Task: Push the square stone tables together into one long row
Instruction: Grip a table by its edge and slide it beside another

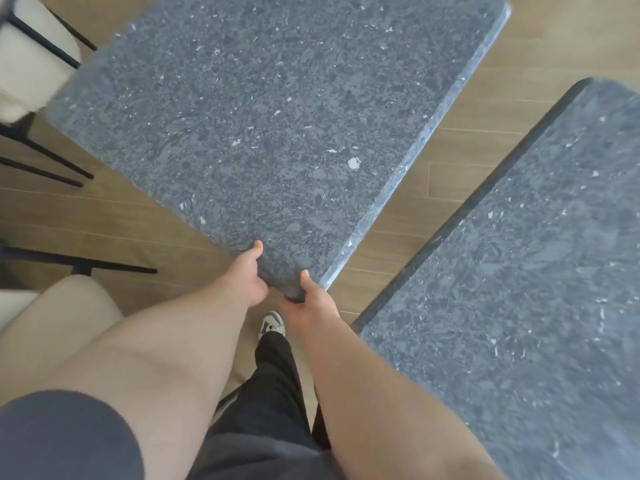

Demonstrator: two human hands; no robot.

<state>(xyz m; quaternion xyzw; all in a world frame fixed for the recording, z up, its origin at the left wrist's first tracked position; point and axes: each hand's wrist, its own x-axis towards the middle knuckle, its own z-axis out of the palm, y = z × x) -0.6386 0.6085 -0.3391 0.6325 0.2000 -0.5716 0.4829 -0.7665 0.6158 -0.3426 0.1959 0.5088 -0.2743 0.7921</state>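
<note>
A dark speckled square stone table point(263, 126) fills the middle of the view, turned so one corner points at me. My left hand point(247, 277) grips that near corner from the left, thumb on top. My right hand point(311, 301) grips the same corner from the right, thumb on the top face. A second stone table point(526, 292) of the same stone stands to the right. A strip of wooden floor separates its long edge from the first table's right edge.
A cream upholstered chair point(31, 57) with black metal legs stands at the upper left, close to the first table's far-left corner. Another cream chair back point(69, 310) is at my lower left. My foot point(272, 325) is on the wooden floor point(460, 133) under the held corner.
</note>
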